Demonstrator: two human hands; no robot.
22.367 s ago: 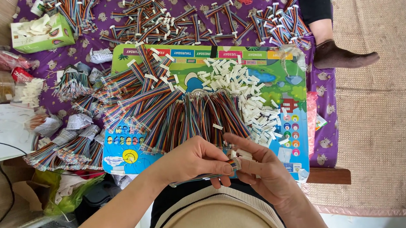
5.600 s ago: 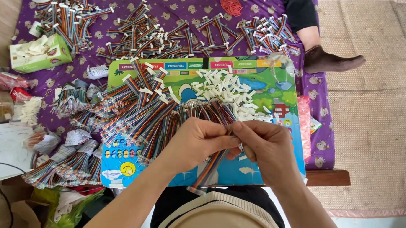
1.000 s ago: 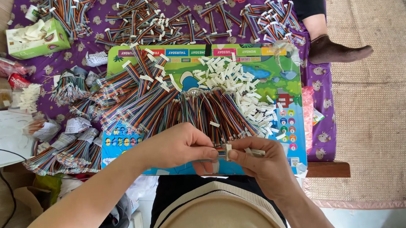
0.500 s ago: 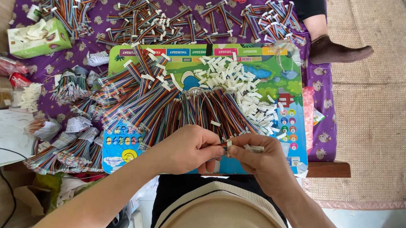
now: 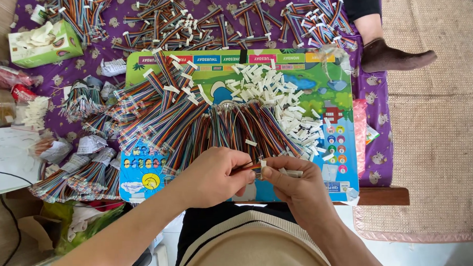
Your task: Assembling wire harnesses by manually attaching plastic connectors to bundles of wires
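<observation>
Head view, hands at the near edge of the work surface. The left hand point(image 5: 217, 176) pinches the end of a thin multicoloured ribbon cable point(image 5: 245, 167) between thumb and fingertips, the other fingers curled in. The right hand point(image 5: 297, 186) meets it fingertip to fingertip, pinching a small white plastic connector point(image 5: 262, 164) just at the cable's tip; the two are held level and close to the body, probably so that wire end and housing can be lined up under the eye. Whether the two parts already touch is too small to tell.

Just beyond the fingertips lies a fanned row of loose multicoloured cables point(image 5: 220, 131), ends turned toward the hands and so within short reach. Beyond the right hand, a heap of white connectors point(image 5: 277, 94) is spread over a colourful printed board point(image 5: 319, 71) that serves as a tray. Left of the left hand sit bundled cables point(image 5: 74, 180). Farther off, on the purple patterned cloth point(image 5: 377, 121), finished-looking cables with white ends point(image 5: 189, 28) are piled apart from the loose stock. A green tissue box point(image 5: 46, 43) stands far left; another person's socked foot point(image 5: 395, 59) rests far right.
</observation>
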